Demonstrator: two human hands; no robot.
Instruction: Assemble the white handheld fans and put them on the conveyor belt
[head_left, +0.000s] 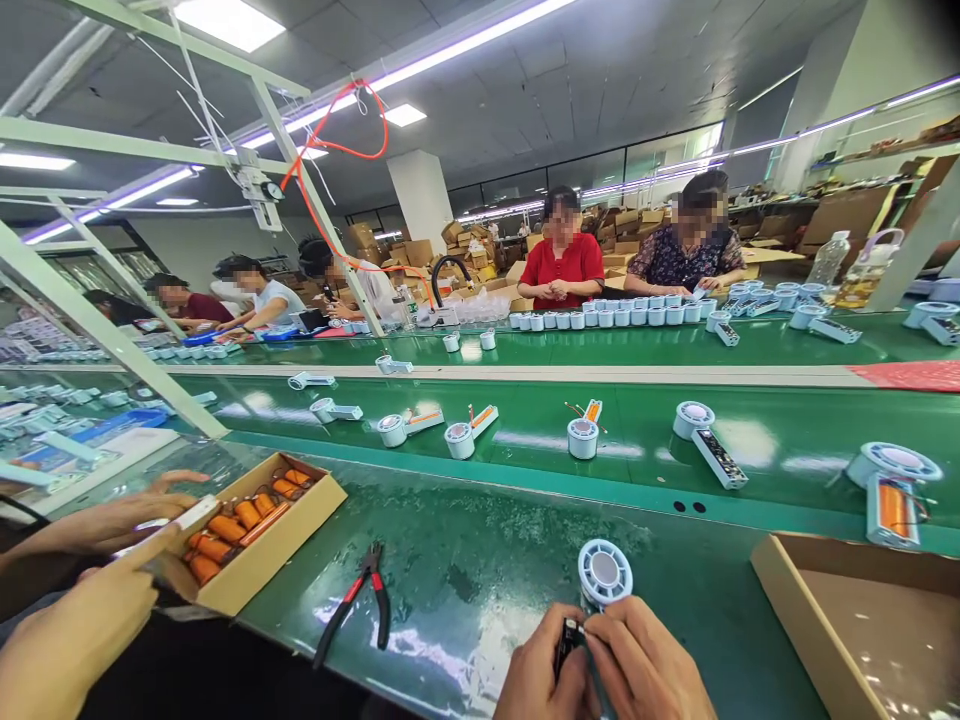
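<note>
I am pinching a small fan unit [600, 585] between both hands at the bottom centre of the frame. My left hand [544, 672] is clenching around its dark lower part, and my right hand [646, 662] is pressing fingertips against the same part from the other side, so both grips are grasping the fan unit. Its round pale-blue head with a white centre is sticking up just above my fingers, over the green surface [480, 580]. I am seeing no brand, label or writing that I can read on it.

Just left of my hands, red-handled pliers [358, 600] are lying on the surface with their handles spread. Further left, at the lower left, a cardboard box [259, 560] is holding orange battery cells [225, 527], and another person's hands [105, 530] are working at it, holding a small white part. At the lower right, an open cardboard box [862, 620] is sitting with its corner toward me.

Beyond, across the middle of the frame, more fan units [461, 435] are lying spaced along the green conveyor belt [787, 450], some showing orange cells. At the far side, in the upper centre, seated workers [562, 262] are sitting behind a row of pale-blue fan heads [600, 318].
</note>
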